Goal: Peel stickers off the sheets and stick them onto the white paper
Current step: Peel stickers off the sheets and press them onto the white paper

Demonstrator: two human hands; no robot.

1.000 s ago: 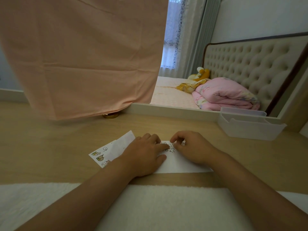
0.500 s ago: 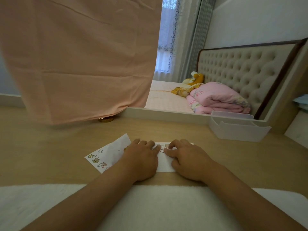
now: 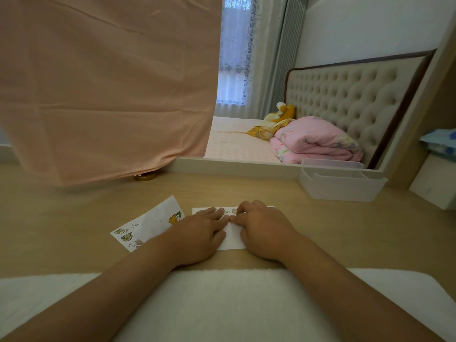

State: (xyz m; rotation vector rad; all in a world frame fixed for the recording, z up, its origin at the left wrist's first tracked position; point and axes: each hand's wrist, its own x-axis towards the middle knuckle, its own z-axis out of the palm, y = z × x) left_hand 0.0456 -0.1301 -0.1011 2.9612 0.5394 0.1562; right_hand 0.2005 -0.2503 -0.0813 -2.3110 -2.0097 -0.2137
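A person's two hands meet over the white paper (image 3: 232,239), which lies flat near the middle of the tabletop's (image 3: 74,218) near edge, its long axis running left to right. The left hand (image 3: 199,236) rests palm down with fingers stretched flat, its grip apart, pinning the paper's left half. The right hand (image 3: 261,230) sits beside it with knuckles raised and fingers bent, tips down where a row of small stickers (image 3: 228,213) runs along the paper's far edge. Whether that grip pinches a sticker or only presses one down cannot be told. The two index tips touch. The sticker sheet (image 3: 153,222), set at an angle, lies just left of the paper, its right corner tucked under the left wrist, so the left hand is the nearer one for the next peel. Both forearms cross a white towel (image 3: 222,304) along the tabletop's near edge. The sticking step appears under way, with several stickers left on the sheet.
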